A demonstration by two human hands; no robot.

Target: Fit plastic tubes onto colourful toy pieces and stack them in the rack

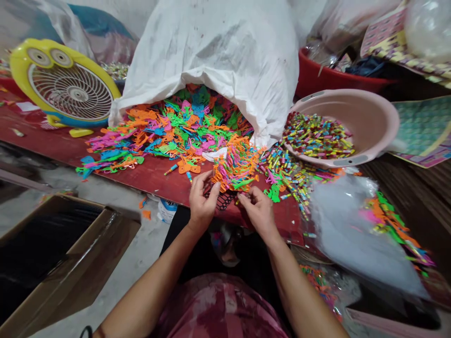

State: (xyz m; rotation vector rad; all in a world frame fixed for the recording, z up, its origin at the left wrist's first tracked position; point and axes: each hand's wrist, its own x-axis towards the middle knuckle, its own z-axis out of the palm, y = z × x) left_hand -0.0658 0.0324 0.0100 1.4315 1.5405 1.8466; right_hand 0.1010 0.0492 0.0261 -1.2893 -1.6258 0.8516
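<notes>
My left hand [203, 202] curls round the left side of a black plastic grid [225, 202] at the table's front edge, its thumb along the near side. Rows of small orange, pink, blue and green plastic pieces [234, 166] stand packed upright in the grid. At the grid's right front, my right hand [259, 211] pinches a small coloured tube [237, 202], mostly hidden by the fingers. Loose striped tubes [292, 176] lie scattered just to the right. A heap of bright plastic pieces [186, 122] spills from a white sack [214, 42] behind the grid.
A pink basin [373, 117] holding many striped tubes stands to the right. Clear plastic bags [345, 225] lie in front of it. A yellow fan [70, 89] stands on the red table [155, 176] at left. Below it is a cardboard box [95, 253] with dark contents.
</notes>
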